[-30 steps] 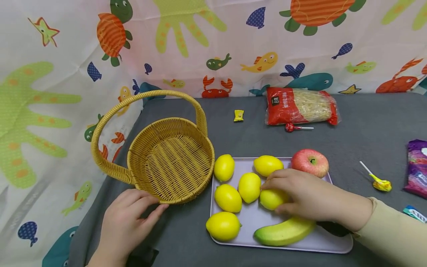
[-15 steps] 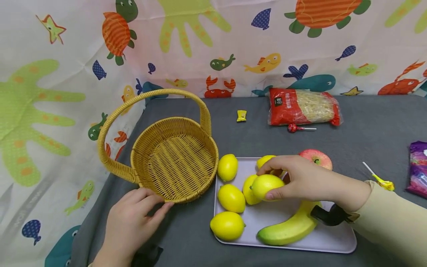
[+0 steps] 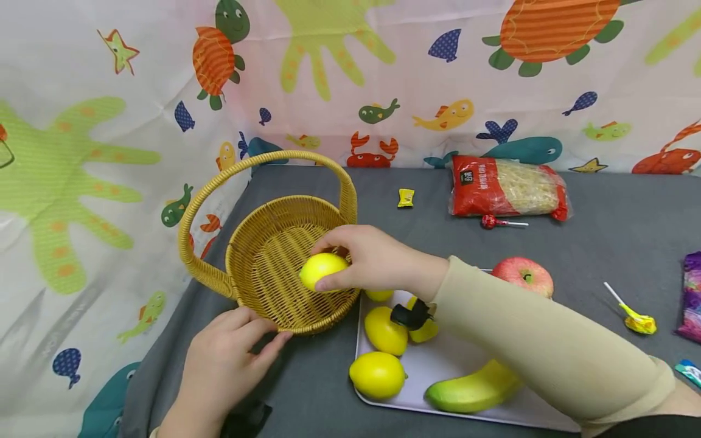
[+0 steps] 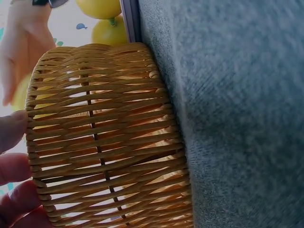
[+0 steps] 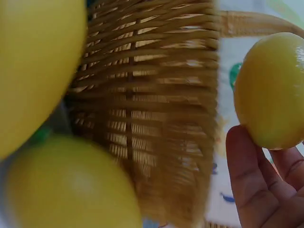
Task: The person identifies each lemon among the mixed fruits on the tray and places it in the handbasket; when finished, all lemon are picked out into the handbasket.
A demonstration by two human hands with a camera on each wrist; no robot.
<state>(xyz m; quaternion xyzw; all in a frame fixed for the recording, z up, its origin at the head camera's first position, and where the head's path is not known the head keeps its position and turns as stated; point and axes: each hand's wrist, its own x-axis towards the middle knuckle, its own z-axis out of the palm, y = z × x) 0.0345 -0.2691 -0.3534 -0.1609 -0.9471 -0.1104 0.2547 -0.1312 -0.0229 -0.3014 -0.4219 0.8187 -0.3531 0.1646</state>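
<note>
The left-hand grip (image 3: 232, 353) is holding the near rim of the wicker basket (image 3: 285, 210). Beside it, the tray (image 3: 424, 363) is carrying a banana (image 3: 473, 389). Above the basket's opening, the right-hand grip (image 3: 375, 258) is pinching one yellow lemon (image 3: 322, 271).

We see the right hand (image 3: 364, 255) and left hand (image 3: 227, 356) bare, a plain beige sleeve (image 3: 526, 340) along the right forearm, a small black device (image 3: 411, 314) at that wrist, and, near the left wrist, a dark shape (image 3: 247, 420) too shadowed to name.
</note>
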